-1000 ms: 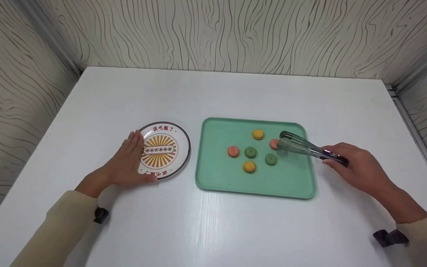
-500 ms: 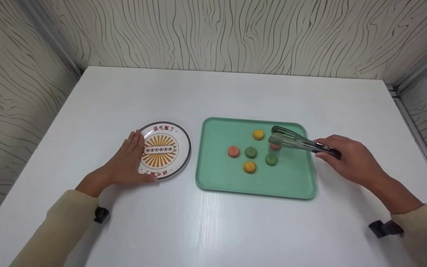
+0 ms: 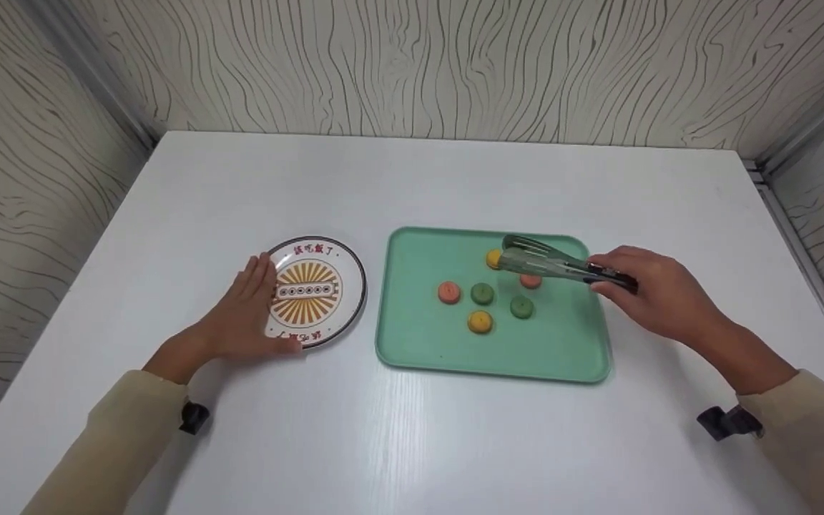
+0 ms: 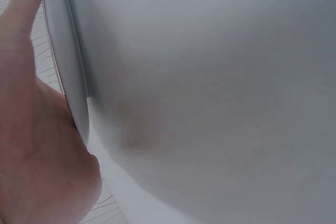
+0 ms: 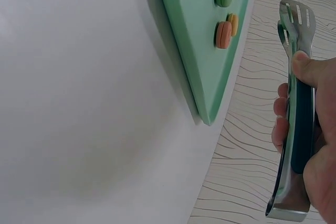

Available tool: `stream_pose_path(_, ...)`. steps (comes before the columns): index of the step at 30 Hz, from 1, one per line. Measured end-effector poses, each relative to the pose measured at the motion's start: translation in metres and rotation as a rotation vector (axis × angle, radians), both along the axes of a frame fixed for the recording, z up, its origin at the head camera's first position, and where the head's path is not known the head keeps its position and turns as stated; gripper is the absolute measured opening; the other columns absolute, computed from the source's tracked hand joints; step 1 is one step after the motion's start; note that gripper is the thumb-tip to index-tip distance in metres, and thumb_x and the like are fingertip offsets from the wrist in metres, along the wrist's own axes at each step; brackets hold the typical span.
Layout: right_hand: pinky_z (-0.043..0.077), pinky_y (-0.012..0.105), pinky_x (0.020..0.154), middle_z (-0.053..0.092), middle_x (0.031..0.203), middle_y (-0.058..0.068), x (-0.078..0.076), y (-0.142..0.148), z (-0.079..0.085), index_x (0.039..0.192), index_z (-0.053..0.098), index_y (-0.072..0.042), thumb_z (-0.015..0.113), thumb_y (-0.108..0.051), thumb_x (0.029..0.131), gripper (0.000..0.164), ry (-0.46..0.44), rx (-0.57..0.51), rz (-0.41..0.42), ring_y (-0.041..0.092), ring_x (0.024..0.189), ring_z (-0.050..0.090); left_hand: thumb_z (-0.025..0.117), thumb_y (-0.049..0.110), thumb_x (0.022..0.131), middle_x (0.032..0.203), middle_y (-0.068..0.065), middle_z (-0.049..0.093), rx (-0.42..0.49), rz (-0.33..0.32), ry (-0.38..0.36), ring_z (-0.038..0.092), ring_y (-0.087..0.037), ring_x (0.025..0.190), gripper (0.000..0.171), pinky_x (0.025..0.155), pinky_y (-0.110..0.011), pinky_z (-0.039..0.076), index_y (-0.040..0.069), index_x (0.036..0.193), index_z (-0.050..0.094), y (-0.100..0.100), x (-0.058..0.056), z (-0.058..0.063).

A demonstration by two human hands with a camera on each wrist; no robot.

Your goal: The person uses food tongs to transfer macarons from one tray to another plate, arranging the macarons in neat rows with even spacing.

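Note:
My right hand (image 3: 662, 290) grips metal tongs (image 3: 548, 265), slotted at the tips, and holds them over the right part of a green tray (image 3: 455, 354). The tong tips overlap a yellow macaron (image 3: 493, 259) and part of a pink macaron (image 3: 531, 281) in the head view; in the right wrist view the two tong arms (image 5: 299, 30) stand slightly apart with nothing between them. At the left, my left hand (image 3: 237, 322) rests against the rim of a white plate (image 3: 351, 307), fingers straight along its left side and thumb at the near edge. The plate's printed face carries no food.
Two green macarons (image 3: 482, 293), another pink macaron (image 3: 448, 292) and another yellow macaron (image 3: 480, 322) lie on the tray. Tray and plate sit side by side on a white table (image 3: 398, 436). Patterned wall panels (image 3: 412, 64) enclose its back and sides.
My right hand has moved left and slightly away from me, bringing the tong tips from the right pink macaron to the far yellow one. The left hand and plate stay put.

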State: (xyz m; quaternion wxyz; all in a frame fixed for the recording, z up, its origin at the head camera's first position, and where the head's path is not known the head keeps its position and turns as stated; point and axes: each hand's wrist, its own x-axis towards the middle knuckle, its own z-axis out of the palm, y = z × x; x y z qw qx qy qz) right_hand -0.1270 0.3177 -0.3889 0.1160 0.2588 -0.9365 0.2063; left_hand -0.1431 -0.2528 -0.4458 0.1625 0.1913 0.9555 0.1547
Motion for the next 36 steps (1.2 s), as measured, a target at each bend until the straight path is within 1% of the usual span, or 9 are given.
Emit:
stream_pose_path(6, 0.042, 0.025, 0.061, 0.07, 0.099, 0.0, -0.004, -0.009, 0.004, 0.116, 0.075, -0.005, 0.081, -0.008, 0.087, 0.031, -0.002, 0.0, 0.025, 0.007, 0.072, 0.05, 0.068, 0.075, 0.079, 0.166, -0.027, -0.012, -0.009, -0.007, 0.011, -0.014, -0.042, 0.154, 0.137, 0.124, -0.056, 0.002, -0.012, 0.157, -0.003, 0.0, 0.0, 0.0)
stream_pose_path(11, 0.043, 0.028, 0.061, 0.068, 0.095, 0.0, -0.01, -0.019, 0.007, 0.116, 0.074, -0.005, 0.08, -0.01, 0.088, 0.029, -0.009, 0.014, 0.038, 0.008, 0.072, 0.049, 0.069, 0.075, 0.078, 0.166, -0.027, -0.013, -0.003, -0.004, 0.002, -0.016, -0.04, 0.154, 0.138, 0.124, -0.055, 0.001, -0.012, 0.157, -0.005, 0.0, -0.001, 0.001)
stream_pose_path(15, 0.044, 0.029, 0.061, 0.068, 0.094, 0.001, -0.013, -0.029, 0.006, 0.116, 0.074, -0.004, 0.081, -0.01, 0.088, 0.03, -0.012, 0.006, 0.052, 0.009, 0.072, 0.05, 0.069, 0.075, 0.078, 0.166, -0.026, -0.014, 0.003, -0.003, 0.003, -0.016, -0.04, 0.154, 0.138, 0.123, -0.055, 0.001, -0.011, 0.157, -0.005, 0.0, -0.001, 0.0)
stream_pose_path(18, 0.044, 0.029, 0.061, 0.068, 0.095, 0.002, -0.017, -0.035, 0.005, 0.118, 0.074, -0.004, 0.08, -0.01, 0.089, 0.031, -0.029, 0.0, 0.058, 0.01, 0.073, 0.051, 0.069, 0.075, 0.078, 0.167, -0.025, -0.013, 0.008, -0.003, 0.003, -0.015, -0.04, 0.154, 0.138, 0.123, -0.056, 0.001, -0.011, 0.157, -0.004, 0.0, 0.0, 0.0)
stream_pose_path(25, 0.047, 0.036, 0.067, 0.071, 0.101, 0.007, -0.023, -0.049, 0.006, 0.121, 0.073, -0.003, 0.08, -0.014, 0.09, 0.033, -0.069, 0.013, 0.053, 0.016, 0.078, 0.054, 0.07, 0.075, 0.077, 0.167, -0.025, -0.014, 0.014, 0.002, -0.003, -0.015, -0.039, 0.154, 0.139, 0.123, -0.056, 0.001, -0.011, 0.157, -0.004, 0.001, 0.0, 0.002)
stream_pose_path(29, 0.047, 0.036, 0.067, 0.07, 0.099, 0.007, -0.027, -0.057, 0.006, 0.12, 0.073, -0.004, 0.078, -0.014, 0.091, 0.031, -0.09, 0.017, 0.056, 0.017, 0.077, 0.054, 0.071, 0.074, 0.078, 0.167, -0.025, -0.014, 0.021, 0.003, -0.009, -0.016, -0.039, 0.154, 0.139, 0.123, -0.055, 0.002, -0.011, 0.157, -0.005, 0.001, 0.0, 0.003)
stream_pose_path(33, 0.047, 0.036, 0.066, 0.069, 0.096, 0.006, -0.031, -0.064, 0.006, 0.119, 0.073, -0.004, 0.079, -0.015, 0.091, 0.031, -0.093, -0.011, 0.083, 0.016, 0.076, 0.054, 0.07, 0.073, 0.078, 0.166, -0.026, -0.013, 0.013, -0.006, -0.004, -0.016, -0.041, 0.153, 0.137, 0.123, -0.056, 0.001, -0.012, 0.157, -0.004, 0.001, 0.0, 0.003)
stream_pose_path(36, 0.047, 0.037, 0.067, 0.069, 0.097, 0.005, -0.033, -0.072, 0.008, 0.12, 0.073, -0.004, 0.077, -0.016, 0.093, 0.03, -0.096, -0.027, 0.105, 0.016, 0.076, 0.054, 0.07, 0.073, 0.079, 0.166, -0.027, -0.013, 0.007, -0.005, -0.003, -0.015, -0.042, 0.153, 0.137, 0.123, -0.057, 0.002, -0.013, 0.157, -0.003, 0.001, 0.001, 0.002)
